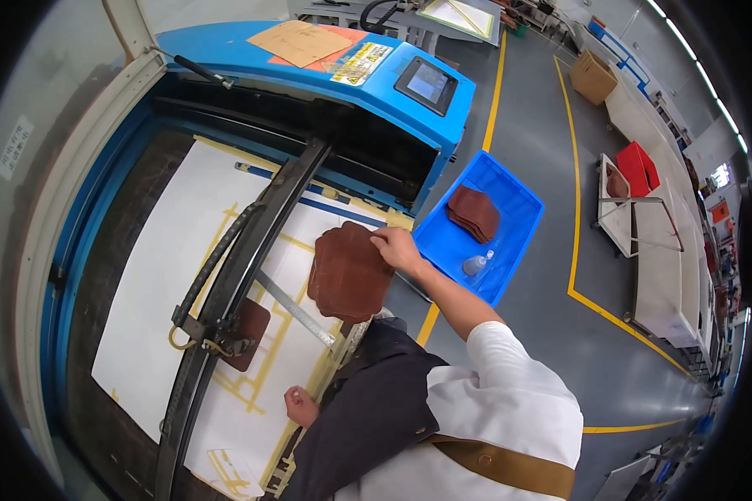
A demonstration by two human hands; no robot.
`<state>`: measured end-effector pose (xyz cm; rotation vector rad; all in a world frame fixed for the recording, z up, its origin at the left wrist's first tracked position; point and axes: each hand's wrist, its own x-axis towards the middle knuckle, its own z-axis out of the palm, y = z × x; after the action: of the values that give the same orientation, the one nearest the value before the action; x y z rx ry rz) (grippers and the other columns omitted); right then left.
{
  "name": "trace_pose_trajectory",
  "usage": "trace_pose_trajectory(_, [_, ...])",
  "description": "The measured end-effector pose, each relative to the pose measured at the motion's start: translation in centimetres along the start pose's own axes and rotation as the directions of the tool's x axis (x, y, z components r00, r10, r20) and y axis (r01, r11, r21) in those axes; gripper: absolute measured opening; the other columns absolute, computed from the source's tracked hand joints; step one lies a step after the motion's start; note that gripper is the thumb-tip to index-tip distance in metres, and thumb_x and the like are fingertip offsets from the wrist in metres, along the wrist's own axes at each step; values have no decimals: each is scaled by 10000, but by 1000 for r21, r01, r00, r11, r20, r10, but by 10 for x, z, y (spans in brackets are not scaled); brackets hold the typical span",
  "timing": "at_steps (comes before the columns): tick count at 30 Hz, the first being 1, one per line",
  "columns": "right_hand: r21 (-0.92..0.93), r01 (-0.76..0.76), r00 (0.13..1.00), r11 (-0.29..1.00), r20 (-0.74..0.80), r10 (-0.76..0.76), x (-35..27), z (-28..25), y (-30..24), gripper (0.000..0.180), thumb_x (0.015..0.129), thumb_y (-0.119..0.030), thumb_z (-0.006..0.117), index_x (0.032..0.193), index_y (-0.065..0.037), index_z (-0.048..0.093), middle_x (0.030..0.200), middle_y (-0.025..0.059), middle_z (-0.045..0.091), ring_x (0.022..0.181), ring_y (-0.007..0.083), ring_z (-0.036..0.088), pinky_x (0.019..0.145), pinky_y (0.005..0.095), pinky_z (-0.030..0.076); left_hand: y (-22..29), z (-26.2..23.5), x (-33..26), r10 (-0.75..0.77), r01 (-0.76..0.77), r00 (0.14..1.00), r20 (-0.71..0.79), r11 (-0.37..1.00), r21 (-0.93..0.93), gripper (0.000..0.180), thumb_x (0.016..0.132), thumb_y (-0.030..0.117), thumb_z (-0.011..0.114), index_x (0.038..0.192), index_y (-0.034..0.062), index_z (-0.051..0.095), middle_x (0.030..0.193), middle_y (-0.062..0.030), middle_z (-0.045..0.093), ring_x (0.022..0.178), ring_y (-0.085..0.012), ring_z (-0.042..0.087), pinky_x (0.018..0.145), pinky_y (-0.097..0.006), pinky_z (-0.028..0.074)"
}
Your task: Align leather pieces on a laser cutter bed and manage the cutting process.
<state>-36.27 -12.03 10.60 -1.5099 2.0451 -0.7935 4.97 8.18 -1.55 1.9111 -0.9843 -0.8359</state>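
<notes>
A stack of brown leather pieces [351,274] with rounded corners lies on the white, yellow-taped sheet [154,275] of a blue machine's bed. My right hand [395,249] reaches over from the right, thumb and fingers pinched at the stack's upper right edge. How many pieces are between the fingers is hidden. Near the bed's front edge, my left hand [301,407] is curled closed, with nothing visible in it. Another brown leather piece [251,334] lies flat, partly under the head [217,334] on the machine's black crossbeam. A metal ruler [297,309] lies between that piece and the stack.
The crossbeam [251,242] spans the bed, and a raised lid [58,209] stands at the left. Beside the machine, a blue bin [514,225] holds more leather pieces [474,212] and a bottle [475,265]. A control screen [427,83] tops the machine. A trolley [617,209] stands farther right.
</notes>
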Motion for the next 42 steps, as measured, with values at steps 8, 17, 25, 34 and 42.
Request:
trace_pose_trajectory(8, [378, -48, 998, 925, 60, 27, -12, 6, -2, 206, 912, -169, 639, 1015, -3, 706, 810, 78, 708, 734, 139, 643, 671, 311, 515, 16, -3, -4, 10, -10, 999, 31, 1000, 11, 114, 915, 129, 630, 988, 42, 624, 611, -20, 552, 488, -105, 511, 428, -274, 395])
trace_pose_trajectory(17, [852, -382, 879, 358, 454, -143, -33, -35, -89, 86, 871, -39, 709, 936, -48, 653, 840, 17, 700, 729, 68, 643, 618, 194, 501, 24, -5, -3, -144, 157, 983, 111, 980, -120, 116, 944, 114, 611, 1033, 40, 601, 626, -16, 522, 507, -88, 496, 393, -250, 377])
trace_pose_trajectory(25, [719, -452, 879, 528, 458, 128, -22, 11, -19, 459, 782, 12, 751, 1206, -48, 587, 1065, 62, 680, 921, 135, 649, 707, 283, 529, 2, -17, -3, -146, 154, 987, 63, 978, -140, 130, 923, 103, 624, 1030, 33, 600, 637, -56, 585, 459, -111, 512, 399, -256, 395])
trace_pose_trajectory(34, [273, -428, 903, 861, 161, 398, -14, 48, 85, 340, 748, -333, 844, 825, -35, 702, 701, 33, 645, 581, 111, 585, 478, 259, 450, -14, -17, 38, 120, -80, 980, -159, 968, 236, 304, 835, 134, 708, 1100, 12, 624, 875, -128, 650, 805, -245, 633, 740, -373, 523])
trace_pose_trajectory(42, [513, -414, 905, 752, 321, 279, -2, 56, 46, 577, 765, -156, 830, 1230, 18, 535, 910, 60, 662, 765, 131, 632, 669, 248, 507, 50, -17, 142, -8, 136, 952, -307, 907, 398, 694, 706, 238, 823, 1289, 36, 505, 1177, -222, 539, 1043, -368, 580, 921, -433, 483])
